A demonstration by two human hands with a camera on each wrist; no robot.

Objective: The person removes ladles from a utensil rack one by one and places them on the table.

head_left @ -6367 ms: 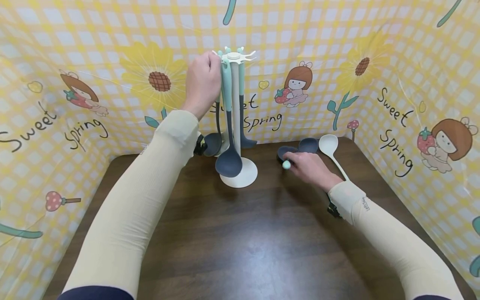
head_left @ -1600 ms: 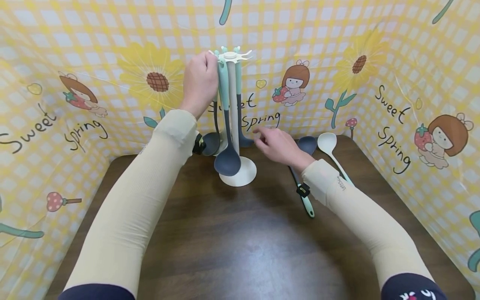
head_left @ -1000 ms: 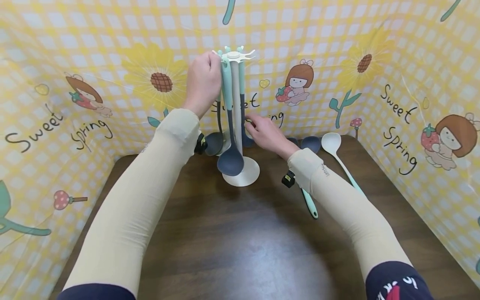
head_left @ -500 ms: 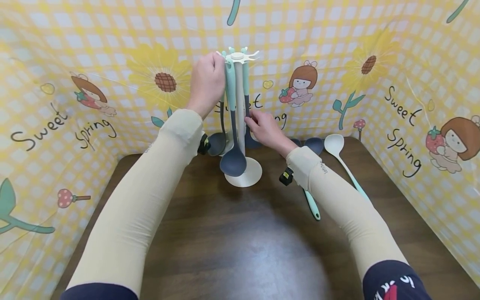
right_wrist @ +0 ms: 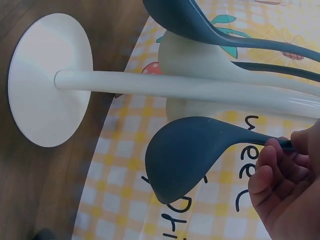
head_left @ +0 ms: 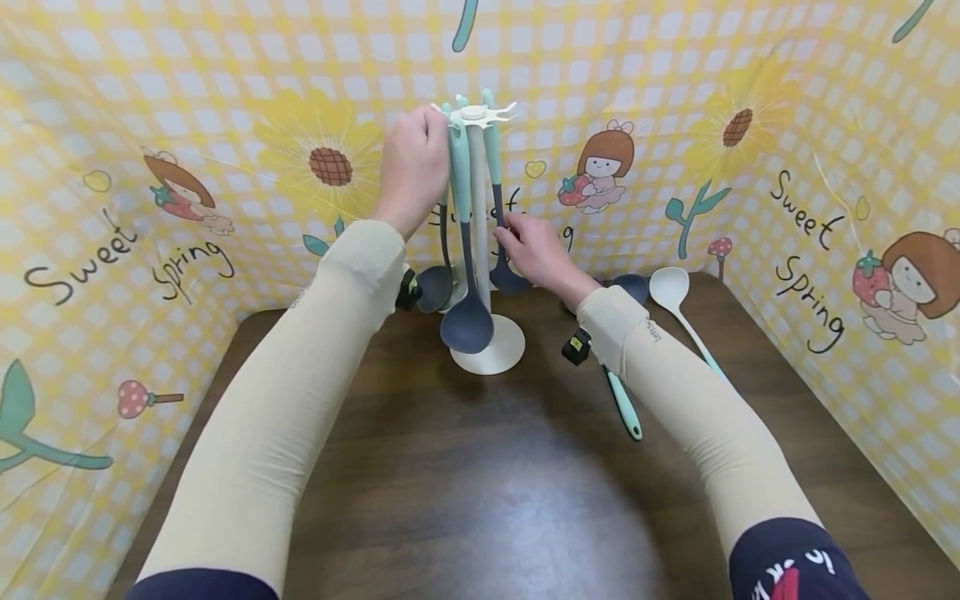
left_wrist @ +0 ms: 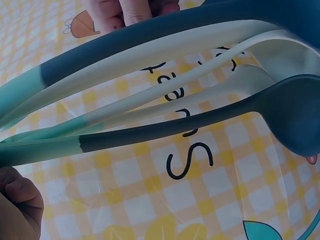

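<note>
A white utensil stand (head_left: 480, 217) with a round base (head_left: 501, 348) holds several hanging ladles and spoons with mint handles. My left hand (head_left: 415, 162) is curled at its top, gripping a hook arm; the fingers' hold is partly hidden in the head view. My right hand (head_left: 538, 248) pinches the dark neck of a ladle (right_wrist: 187, 155) between thumb and fingers. This ladle's mint handle (head_left: 492, 150) reaches above the hooks, and its bowl hangs right of the pole. A dark ladle (head_left: 467, 323) hangs in front, another dark ladle (head_left: 435, 287) behind left.
On the brown table (head_left: 450, 483) to the right lie a white ladle (head_left: 670, 287), a dark-headed utensil (head_left: 632, 287) and a mint handle (head_left: 624, 408) partly under the right forearm. Yellow checked cloth walls (head_left: 300, 50) close in the back and sides.
My right hand left a utensil on the table at right, moved left to the hanging ladle and took its neck. The ladle has just risen slightly and tilted. My left hand stays put.
</note>
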